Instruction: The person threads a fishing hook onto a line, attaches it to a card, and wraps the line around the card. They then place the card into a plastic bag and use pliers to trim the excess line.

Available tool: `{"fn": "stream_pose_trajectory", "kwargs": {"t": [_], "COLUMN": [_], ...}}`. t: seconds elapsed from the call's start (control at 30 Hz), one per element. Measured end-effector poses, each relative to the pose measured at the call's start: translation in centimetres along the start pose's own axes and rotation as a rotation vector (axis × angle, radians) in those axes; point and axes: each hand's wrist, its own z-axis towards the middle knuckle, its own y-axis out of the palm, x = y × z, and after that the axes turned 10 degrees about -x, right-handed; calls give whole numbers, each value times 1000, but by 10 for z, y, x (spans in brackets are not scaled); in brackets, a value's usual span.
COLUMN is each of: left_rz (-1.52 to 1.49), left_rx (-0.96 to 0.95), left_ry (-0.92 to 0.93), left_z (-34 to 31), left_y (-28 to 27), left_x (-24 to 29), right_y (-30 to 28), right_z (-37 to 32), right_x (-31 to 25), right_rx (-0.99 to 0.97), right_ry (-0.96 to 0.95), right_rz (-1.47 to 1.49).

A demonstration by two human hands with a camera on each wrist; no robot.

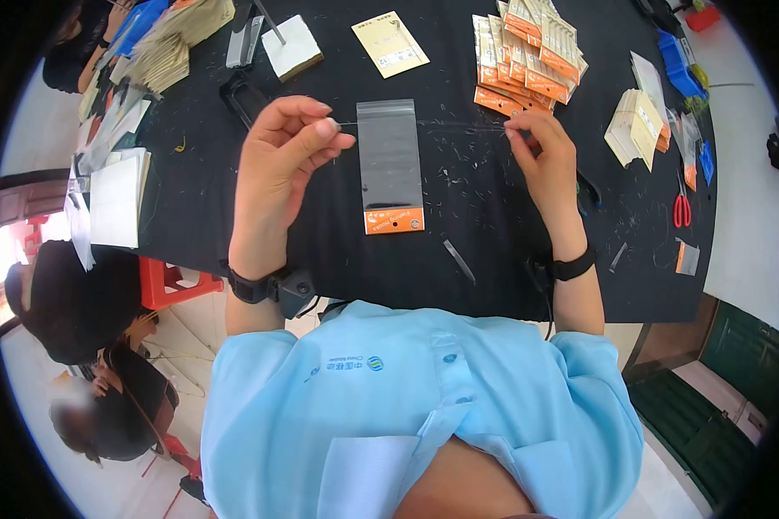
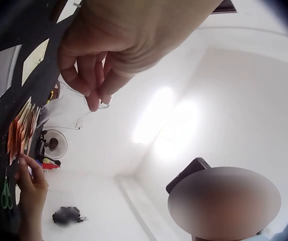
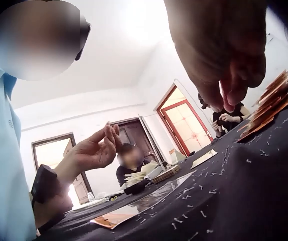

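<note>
Above the black table, my left hand (image 1: pixel 273 169) pinches one end of a thin clear line (image 1: pixel 463 127) between thumb and fingers. Fine loops of it show by the fingertips in the left wrist view. My right hand (image 1: pixel 547 160) pinches the line's other end, so it runs nearly straight across from hand to hand. Below it lies a flat clear zip bag (image 1: pixel 390 160) with an orange "Fishing Hooks" label (image 1: pixel 395 220) toward my body. Past the bag lies a cream card (image 1: pixel 390 45) with a small dark mark.
A pile of orange-and-cream packets (image 1: pixel 537 65) lies beyond my right hand. Red-handled scissors (image 1: pixel 682 210) and a cream card stack (image 1: pixel 634 130) are at right. A white block (image 1: pixel 292 48) and white cards (image 1: pixel 117 199) stand left. Short line clippings litter the cloth.
</note>
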Motion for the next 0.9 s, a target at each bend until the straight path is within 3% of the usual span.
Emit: {"fn": "stream_pose_trajectory", "kwargs": {"t": [0.1,0.53,0.67,0.8,0.9], "left_rz": [-27,-53,60,53,30], "left_rx": [6,71,158,-19,-101], "left_ry": [134,266,136,-57,-88], "left_z": [-1,-16,-14,-8,-1], "left_y": [-8,-17,-9,20,36], "left_x": [4,13,3,-20,-31], "right_y": [-5,-1,1,2,8], "right_z": [4,0,-2,-5,-9], "right_x": [2,14,7,-18,-26], "right_rx": [-5,81,69,7,-63], "right_ry": [37,92,169,298,244], "right_rz": [-20,-12,301,749,942]}}
